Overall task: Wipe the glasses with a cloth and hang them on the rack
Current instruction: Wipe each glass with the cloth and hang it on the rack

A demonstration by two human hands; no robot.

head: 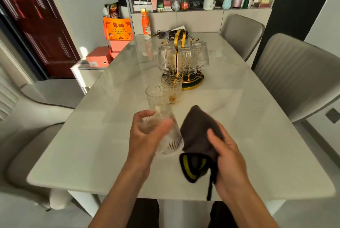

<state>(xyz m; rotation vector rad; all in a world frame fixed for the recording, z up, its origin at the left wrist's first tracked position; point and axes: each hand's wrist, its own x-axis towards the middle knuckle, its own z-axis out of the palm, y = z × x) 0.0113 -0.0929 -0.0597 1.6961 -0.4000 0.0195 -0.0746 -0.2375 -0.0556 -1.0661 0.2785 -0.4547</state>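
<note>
The pale marble desk (257,135) carries everything, with grey chairs (298,79) drawn up beyond the right hand. Ahead of both hands, well apart from them, stands the gold rack (181,44), with three glasses already hung upside down on it (185,60), so about half the job looks done. Between the rack and the left hand two more glasses stand upright on the desk, the farther one (172,88) just in front of the rack base and the nearer one (156,95) just beyond the left fingers; both seem still to be wiped. The left hand (147,135) is curled round a sixth glass (167,139), tilted and blurred, held above the desk. Just to its right, the right hand (226,152) grips the dark cloth (198,135), bunched and close to the held glass. Those two standing glasses lie in the path to the rack. A bottle (146,25) and clutter sit far off.
</note>
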